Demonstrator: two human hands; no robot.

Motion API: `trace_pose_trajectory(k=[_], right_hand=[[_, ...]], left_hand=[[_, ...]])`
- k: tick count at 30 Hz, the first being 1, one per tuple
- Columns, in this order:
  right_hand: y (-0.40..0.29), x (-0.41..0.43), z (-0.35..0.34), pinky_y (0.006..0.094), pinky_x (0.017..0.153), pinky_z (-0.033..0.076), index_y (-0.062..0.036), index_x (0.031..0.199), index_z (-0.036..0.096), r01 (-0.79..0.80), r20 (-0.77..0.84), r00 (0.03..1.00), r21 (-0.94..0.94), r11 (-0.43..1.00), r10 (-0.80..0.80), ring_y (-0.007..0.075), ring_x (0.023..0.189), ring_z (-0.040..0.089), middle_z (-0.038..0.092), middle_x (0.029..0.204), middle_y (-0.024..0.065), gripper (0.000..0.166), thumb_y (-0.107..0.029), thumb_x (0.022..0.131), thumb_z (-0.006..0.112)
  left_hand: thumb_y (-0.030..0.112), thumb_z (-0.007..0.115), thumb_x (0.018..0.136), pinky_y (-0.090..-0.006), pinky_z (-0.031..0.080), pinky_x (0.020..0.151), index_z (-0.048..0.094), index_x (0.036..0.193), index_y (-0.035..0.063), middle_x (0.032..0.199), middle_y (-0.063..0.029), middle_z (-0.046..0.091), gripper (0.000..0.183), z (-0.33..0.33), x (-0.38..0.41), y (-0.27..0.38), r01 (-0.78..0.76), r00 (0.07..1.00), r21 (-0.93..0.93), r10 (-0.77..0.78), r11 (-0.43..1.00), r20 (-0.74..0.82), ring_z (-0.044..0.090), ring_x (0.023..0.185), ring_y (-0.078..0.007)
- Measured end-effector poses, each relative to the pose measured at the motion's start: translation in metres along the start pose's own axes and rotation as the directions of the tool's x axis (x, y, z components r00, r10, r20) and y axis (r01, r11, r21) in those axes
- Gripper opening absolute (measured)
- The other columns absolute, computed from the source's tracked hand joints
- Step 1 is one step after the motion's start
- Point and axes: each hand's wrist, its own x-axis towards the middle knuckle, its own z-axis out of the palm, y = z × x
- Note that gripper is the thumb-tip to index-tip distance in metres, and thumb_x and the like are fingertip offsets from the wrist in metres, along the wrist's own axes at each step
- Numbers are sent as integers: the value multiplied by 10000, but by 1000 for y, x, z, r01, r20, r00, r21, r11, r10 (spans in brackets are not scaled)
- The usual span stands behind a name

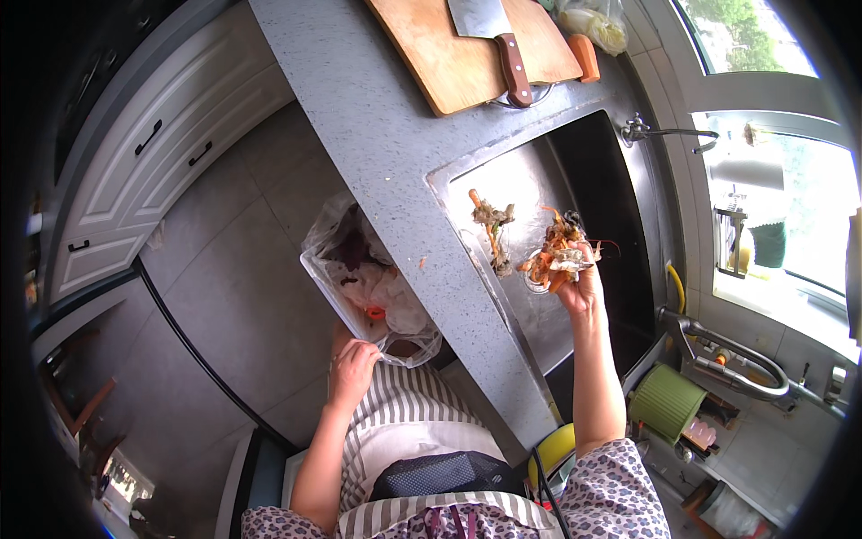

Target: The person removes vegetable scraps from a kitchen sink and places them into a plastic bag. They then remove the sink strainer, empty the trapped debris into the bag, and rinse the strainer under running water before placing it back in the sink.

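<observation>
My left hand grips the edge of a bin lined with a clear plastic bag. Crumpled white tissue or plastic, dark scraps and an orange bit show inside it. Over the steel sink, my right hand holds a clump of vegetable scraps, with orange pieces, pale peelings and dark bits. More scraps lie on the sink floor to the left of that hand. A round drain is partly hidden beneath the clump.
A cleaver lies on the wooden cutting board, its handle towards me. Beside the board are a carrot piece and a bagged vegetable. A faucet reaches over the sink's far side. The counter edge separates bin and sink.
</observation>
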Motion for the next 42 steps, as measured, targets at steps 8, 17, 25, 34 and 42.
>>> trace_pose_trajectory(k=[8, 17, 25, 34, 42], right_hand=[[4, 0, -29, 334, 752, 587, 27, 1216, 478, -112, 166, 983, 221, 969, 76, 281, 960, 603, 581, 1139, 174, 396, -91, 857, 596], [25, -51, 62, 295, 730, 539, 46, 1182, 445, -124, 213, 973, 166, 978, 88, 191, 768, 527, 552, 1075, 160, 452, -21, 764, 603], [71, -94, 125, 242, 483, 519, 15, 1196, 413, -198, 411, 900, 86, 977, 146, 132, 657, 494, 519, 1085, 106, 545, -64, 716, 658], [173, -88, 142, 301, 616, 494, 17, 1178, 445, -576, 417, 758, 67, 815, 502, 149, 681, 517, 520, 948, 82, 533, -134, 717, 667], [276, -9, 89, 363, 806, 532, -6, 1193, 515, -682, 459, 731, 469, 561, 505, 250, 900, 605, 608, 1007, 130, 382, -95, 828, 583]], left_hand=[[32, 661, 779, -388, 478, 714, 525, 859, 31, 809, -108, 583, 158, 3, -7, -5, 6, 1000, 29, -6, 1000, 4, 583, 821, -286], [41, 662, 784, -376, 484, 730, 539, 855, 28, 818, -102, 589, 142, 5, -12, -9, 0, 1000, 21, 0, 1000, -20, 588, 833, -278], [53, 657, 789, -376, 484, 732, 537, 861, 34, 826, -99, 596, 141, 3, -10, -9, -10, 1000, 25, 10, 1000, -6, 591, 834, -279], [75, 627, 819, -385, 481, 742, 514, 874, 50, 848, -104, 583, 127, 2, -11, -4, 44, 999, -25, -45, 999, -22, 585, 835, -285], [86, 627, 813, -389, 495, 746, 563, 909, 55, 872, -113, 593, 119, 9, -24, -15, 70, 997, 113, -66, 991, -37, 596, 862, -299]])
